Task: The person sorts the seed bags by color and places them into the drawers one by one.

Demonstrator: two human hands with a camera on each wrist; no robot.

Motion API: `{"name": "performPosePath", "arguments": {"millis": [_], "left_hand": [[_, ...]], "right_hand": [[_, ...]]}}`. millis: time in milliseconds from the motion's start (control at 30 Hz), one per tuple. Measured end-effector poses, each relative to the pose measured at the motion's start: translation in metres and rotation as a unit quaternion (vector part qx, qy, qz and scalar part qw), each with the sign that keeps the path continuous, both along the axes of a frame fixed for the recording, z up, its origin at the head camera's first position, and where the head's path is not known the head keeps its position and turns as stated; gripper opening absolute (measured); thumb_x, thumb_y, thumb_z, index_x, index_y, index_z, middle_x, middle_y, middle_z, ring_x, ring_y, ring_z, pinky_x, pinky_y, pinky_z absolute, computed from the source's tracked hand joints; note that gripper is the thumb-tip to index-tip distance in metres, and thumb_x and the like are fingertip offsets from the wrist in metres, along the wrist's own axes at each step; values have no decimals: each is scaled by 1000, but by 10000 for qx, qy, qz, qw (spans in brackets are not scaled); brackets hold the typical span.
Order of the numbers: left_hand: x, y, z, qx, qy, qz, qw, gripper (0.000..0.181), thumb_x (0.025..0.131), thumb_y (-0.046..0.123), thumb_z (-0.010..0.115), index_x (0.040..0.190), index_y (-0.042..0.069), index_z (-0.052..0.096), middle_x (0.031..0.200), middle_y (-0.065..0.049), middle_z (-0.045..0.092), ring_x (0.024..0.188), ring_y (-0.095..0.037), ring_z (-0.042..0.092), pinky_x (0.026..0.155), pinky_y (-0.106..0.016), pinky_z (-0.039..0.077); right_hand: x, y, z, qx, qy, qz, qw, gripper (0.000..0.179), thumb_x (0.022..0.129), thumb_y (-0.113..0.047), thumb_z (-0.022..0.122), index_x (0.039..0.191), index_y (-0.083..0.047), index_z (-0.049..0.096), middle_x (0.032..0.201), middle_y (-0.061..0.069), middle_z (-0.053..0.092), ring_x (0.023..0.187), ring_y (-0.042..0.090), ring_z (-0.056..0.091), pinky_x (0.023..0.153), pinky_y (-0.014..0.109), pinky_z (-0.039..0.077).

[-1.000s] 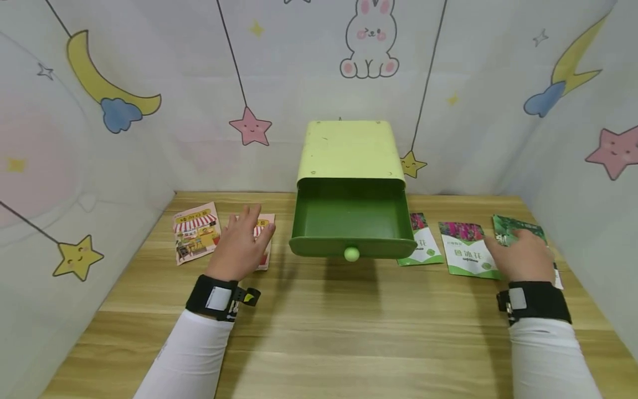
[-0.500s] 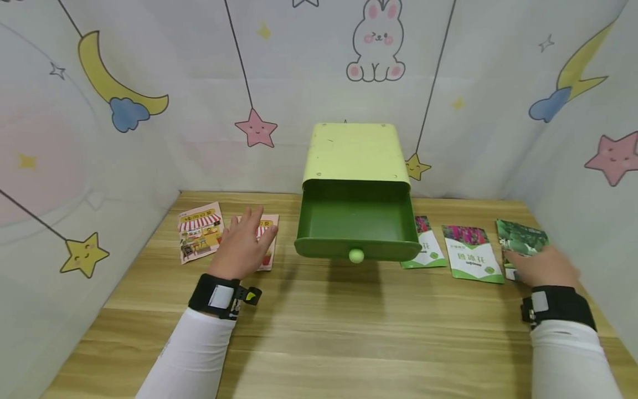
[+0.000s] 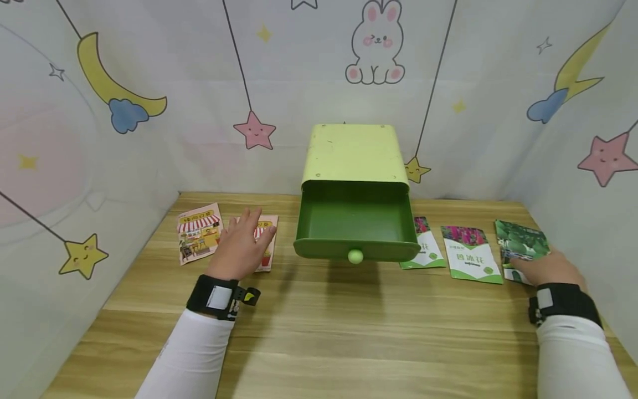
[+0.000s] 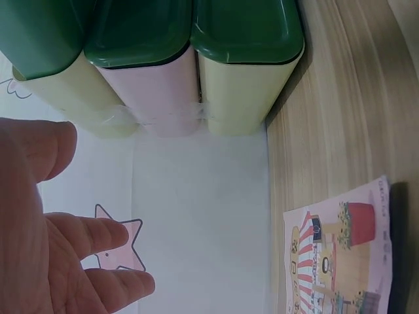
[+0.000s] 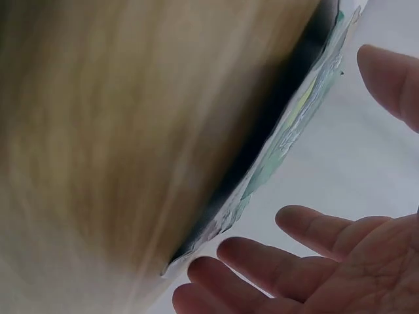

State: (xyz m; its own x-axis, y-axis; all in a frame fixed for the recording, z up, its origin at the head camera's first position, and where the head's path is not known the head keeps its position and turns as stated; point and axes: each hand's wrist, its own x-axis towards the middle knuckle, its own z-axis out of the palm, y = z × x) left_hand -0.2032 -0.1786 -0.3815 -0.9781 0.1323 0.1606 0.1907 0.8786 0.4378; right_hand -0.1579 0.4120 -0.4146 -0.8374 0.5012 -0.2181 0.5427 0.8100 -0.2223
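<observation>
My left hand (image 3: pixel 241 245) is held over a pink packet (image 3: pixel 266 255) with a striped-awning picture, fingers spread and holding nothing. Another such packet (image 3: pixel 199 235) lies to its left. My right hand (image 3: pixel 553 269) is at the near right side of a green leafy packet (image 3: pixel 523 242), covering its lower corner. In the right wrist view the fingers (image 5: pixel 308 229) and thumb are apart, with the packet (image 5: pixel 288 131) seen edge-on beyond them; contact cannot be made out. A yellow cabinet (image 3: pixel 356 152) has its green drawer (image 3: pixel 349 249) pulled out.
Two white-and-green flower packets, one flat (image 3: pixel 471 255) and one partly behind the drawer (image 3: pixel 427 244), lie on the wooden table (image 3: pixel 319 343). The left wrist view shows the cabinet as stacked units, including a pink one (image 4: pixel 154 91). A printed cloth wall (image 3: pixel 209 83) encloses the sides and back.
My right hand has moved right, off the white flower packet's edge, and lower over the green leafy packet. My left hand stays over the pink packet. The head view has shifted slightly.
</observation>
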Motion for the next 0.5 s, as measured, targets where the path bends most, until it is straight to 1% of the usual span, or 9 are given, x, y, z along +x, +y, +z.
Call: {"name": "performPosePath", "arguments": {"millis": [100,233,333,500], "left_hand": [[0,-1,0,-15,4,-6,10000,79,93,67,25,149,11,26,151,-22,17,131,-47,4,105,-66,5],[0,-1,0,-29,15,-26,10000,80,92,68,24,149,11,25,151,-22,17,130,-48,5,105,-66,5],[0,-2,0,-18,19,-38,10000,79,93,67,25,149,10,26,150,-23,17,130,-48,5,104,-67,5],[-1,-2,0,-17,39,-50,10000,76,95,63,28,148,9,27,150,-24,18,130,-48,6,105,-67,5]], "right_hand": [[-1,-1,-2,-59,-62,-32,10000,91,83,-53,57,125,25,32,117,47,40,99,52,46,80,57,46],[-4,-3,-4,-9,-288,-236,9993,91,81,-52,59,121,27,34,113,45,42,96,49,49,77,54,48],[-5,-5,-4,114,-412,-233,9988,91,80,-53,60,117,27,38,110,44,45,92,46,51,75,52,49],[-5,-9,-1,322,-588,-104,9977,89,81,-55,58,110,28,43,104,43,49,85,43,54,70,49,51]]}}
